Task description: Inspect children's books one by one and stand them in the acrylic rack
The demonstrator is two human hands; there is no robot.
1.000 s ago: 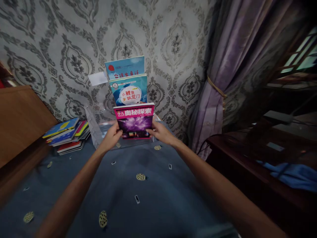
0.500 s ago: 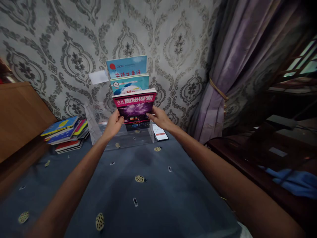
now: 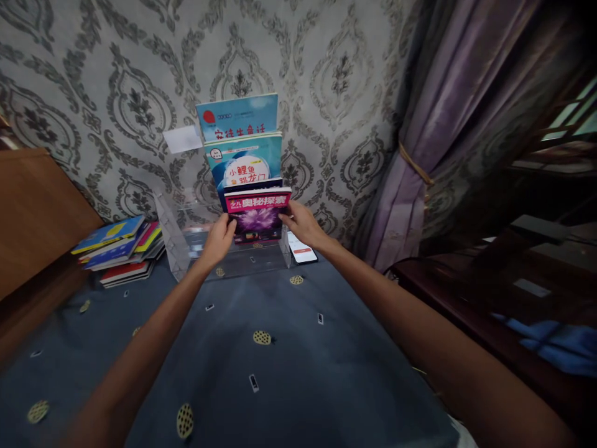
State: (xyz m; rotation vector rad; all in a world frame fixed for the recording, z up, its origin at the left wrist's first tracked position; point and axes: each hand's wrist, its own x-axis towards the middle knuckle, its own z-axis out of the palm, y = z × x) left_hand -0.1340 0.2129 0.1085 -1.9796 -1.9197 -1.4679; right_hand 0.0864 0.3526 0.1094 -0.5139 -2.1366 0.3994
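Between my two hands is a book (image 3: 257, 218) with a pink and purple cover, upright and tilted slightly back. My left hand (image 3: 220, 239) grips its left edge, and my right hand (image 3: 302, 224) grips its right edge, thumbs on the front cover. The book is at a clear acrylic book rack (image 3: 242, 262); whether its lower edge rests on the rack I cannot tell. Behind it in the rack stand a dark-covered book (image 3: 254, 185), mostly hidden, a teal book (image 3: 242, 163) and, tallest at the back, a blue book (image 3: 237, 118).
Left of the rack lies a messy stack of books (image 3: 119, 249). A phone with a lit screen (image 3: 302, 250) is by the rack's right end. A white card (image 3: 181, 139) sticks up at the rack's back left. Beneath is a dark blue patterned tablecloth (image 3: 289, 354); a purple curtain (image 3: 396, 211) hangs right.
Both hands have lowered the pink and purple book toward the rack. More of the teal cover and the top of the dark book now show behind it.
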